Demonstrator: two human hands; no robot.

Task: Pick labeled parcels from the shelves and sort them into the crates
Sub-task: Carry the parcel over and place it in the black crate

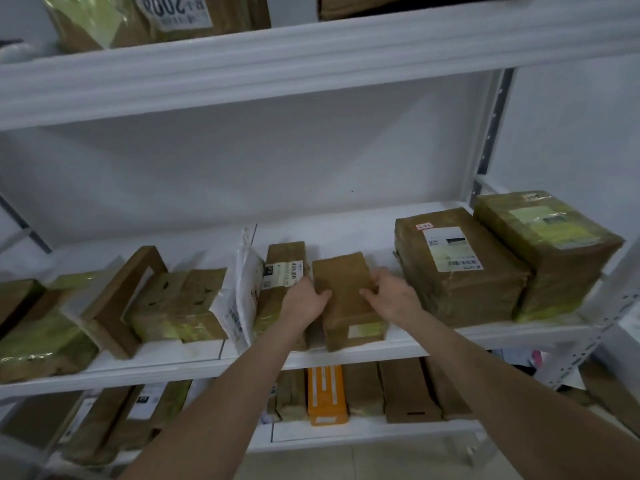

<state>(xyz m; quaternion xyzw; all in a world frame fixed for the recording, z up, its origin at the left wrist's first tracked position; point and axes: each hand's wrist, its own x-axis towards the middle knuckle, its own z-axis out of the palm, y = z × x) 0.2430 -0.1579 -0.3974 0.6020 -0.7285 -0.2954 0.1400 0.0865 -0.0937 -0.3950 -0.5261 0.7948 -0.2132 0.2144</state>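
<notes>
I read both hands as gripping one item: the left hand (304, 301) curls over the left edge, and the right hand (391, 292) over the right edge, of a small brown parcel (346, 289). The parcel sits on the middle shelf (467, 336), at its front lip (a pale label shows on the near face). Just beside it on the left stands a labelled parcel (282, 271), then a white mailer bag (247, 285). On its right sits a large taped box (457, 268). An orange parcel (325, 393) stands one level down.
</notes>
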